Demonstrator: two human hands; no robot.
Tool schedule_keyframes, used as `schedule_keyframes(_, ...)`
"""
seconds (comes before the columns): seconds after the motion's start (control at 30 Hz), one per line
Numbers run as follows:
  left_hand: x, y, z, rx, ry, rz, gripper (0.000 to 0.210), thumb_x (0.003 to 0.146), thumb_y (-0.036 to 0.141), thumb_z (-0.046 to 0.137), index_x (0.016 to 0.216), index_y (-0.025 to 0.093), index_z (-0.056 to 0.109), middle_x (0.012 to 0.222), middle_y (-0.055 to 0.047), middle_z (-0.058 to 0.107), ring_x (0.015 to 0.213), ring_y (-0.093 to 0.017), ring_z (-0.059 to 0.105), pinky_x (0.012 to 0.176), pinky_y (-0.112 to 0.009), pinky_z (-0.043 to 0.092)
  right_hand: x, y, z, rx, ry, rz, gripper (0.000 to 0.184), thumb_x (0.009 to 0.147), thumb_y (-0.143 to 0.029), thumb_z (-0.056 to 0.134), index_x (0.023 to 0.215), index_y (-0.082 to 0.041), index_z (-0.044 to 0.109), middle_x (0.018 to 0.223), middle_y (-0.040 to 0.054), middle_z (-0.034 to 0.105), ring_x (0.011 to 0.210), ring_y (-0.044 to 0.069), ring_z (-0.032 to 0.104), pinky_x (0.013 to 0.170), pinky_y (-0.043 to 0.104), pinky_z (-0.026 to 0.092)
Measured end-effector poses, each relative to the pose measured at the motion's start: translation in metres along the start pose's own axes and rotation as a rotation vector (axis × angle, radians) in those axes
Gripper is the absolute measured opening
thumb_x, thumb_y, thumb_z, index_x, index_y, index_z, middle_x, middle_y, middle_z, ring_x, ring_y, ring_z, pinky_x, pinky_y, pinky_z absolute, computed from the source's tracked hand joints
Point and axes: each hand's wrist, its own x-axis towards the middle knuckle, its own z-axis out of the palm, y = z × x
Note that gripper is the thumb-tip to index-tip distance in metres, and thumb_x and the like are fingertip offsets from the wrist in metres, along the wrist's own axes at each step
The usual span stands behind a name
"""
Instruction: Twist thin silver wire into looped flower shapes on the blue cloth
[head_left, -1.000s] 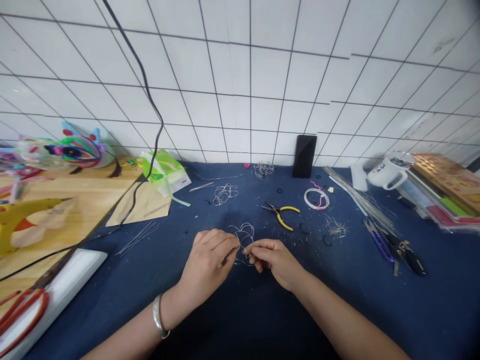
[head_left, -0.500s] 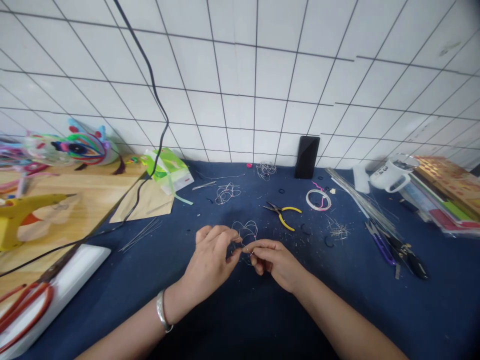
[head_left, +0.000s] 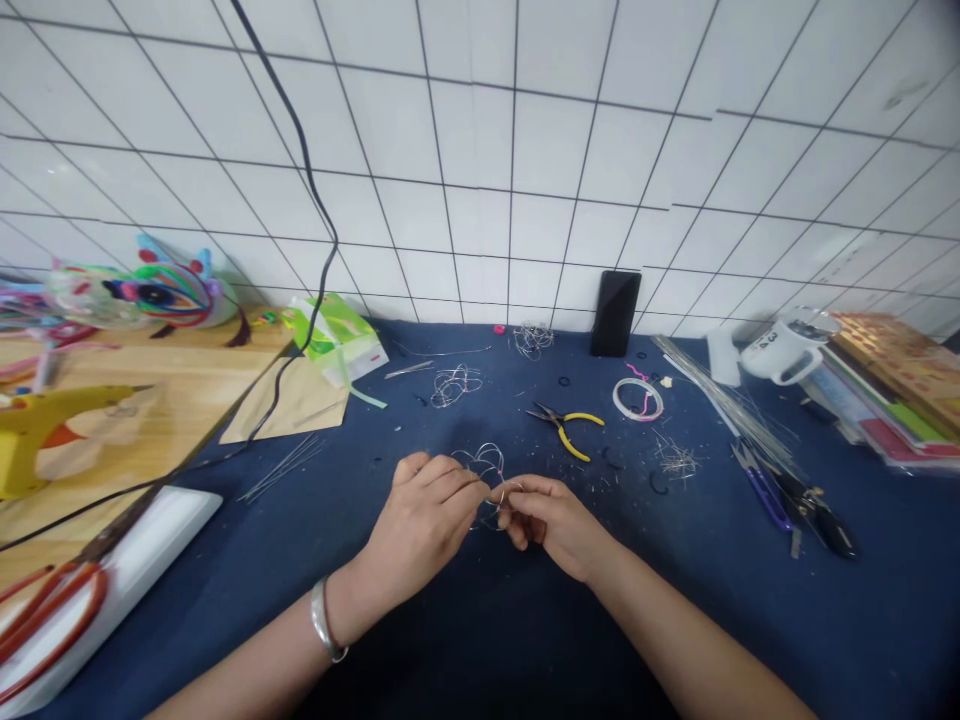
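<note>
Behind fingers [head_left: 469, 490], wire frame [head_left: 486, 465] partly hidden.

Facing a white tiled wall [head_left: 525, 150] with dark grout lines, evenly lit. Looking down on a tabletop spread with dark blue cloth [head_left: 465, 620], reaching back to the wall's foot. Adjoining a pale wooden surface [head_left: 180, 390] along the left edge.

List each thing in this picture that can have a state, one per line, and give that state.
left hand: closed, pinching the wire shape
right hand: closed, pinching the wire shape
wire shape: bent into loops, held between both hands
yellow-handled pliers: lying flat on the blue cloth, untouched
white mug: tipped on its side
phone: propped against the tiled wall, screen dark
</note>
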Motion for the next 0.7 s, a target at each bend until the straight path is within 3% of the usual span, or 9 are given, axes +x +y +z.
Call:
schedule_keyframes(0.33,0.005,-0.005,-0.01,-0.077,0.032,-0.064,0.013,0.086,0.014,0.057,0.087,0.025,0.065,0.077,0.003,0.069,0.079,-0.016,0.057,0.075,-0.035,0.033,-0.004,-0.005,0.005,-0.186,0.159,-0.091,0.018,0.078,-0.03,0.064,0.069,-0.016,0.06,0.065,-0.0007,0.058,0.055,0.008,0.049,0.053,0.023,0.037)
schedule_keyframes(0.5,0.005,-0.003,-0.011,-0.046,0.025,-0.087,0.011,0.086,0.016,0.059,0.086,0.025,0.065,0.077,0.004,0.07,0.073,-0.015,0.055,0.07,-0.034,0.033,-0.005,0.0,0.006,-0.073,0.223,-0.084,0.017,0.076,-0.027,0.064,0.066,-0.015,0.058,0.064,-0.0009,0.057,0.052,0.007,0.046,0.05,0.022,0.033)
schedule_keyframes(0.6,0.004,-0.006,-0.009,-0.091,-0.01,-0.068,0.011,0.086,0.014,0.057,0.088,0.023,0.064,0.081,0.003,0.07,0.071,-0.014,0.054,0.067,-0.032,0.034,-0.004,0.002,0.005,0.0,0.17,-0.024,0.018,0.076,-0.03,0.063,0.068,-0.015,0.057,0.065,-0.0007,0.057,0.049,0.007,0.045,0.047,0.022,0.032)
schedule_keyframes(0.7,0.002,-0.011,-0.005,-0.177,-0.016,-0.03,0.012,0.087,0.011,0.056,0.09,0.021,0.062,0.086,0.001,0.07,0.073,-0.013,0.055,0.069,-0.03,0.038,-0.005,-0.002,0.002,-0.065,0.054,0.065,0.019,0.076,-0.033,0.065,0.07,-0.015,0.059,0.066,0.0002,0.059,0.05,0.007,0.048,0.047,0.022,0.033)
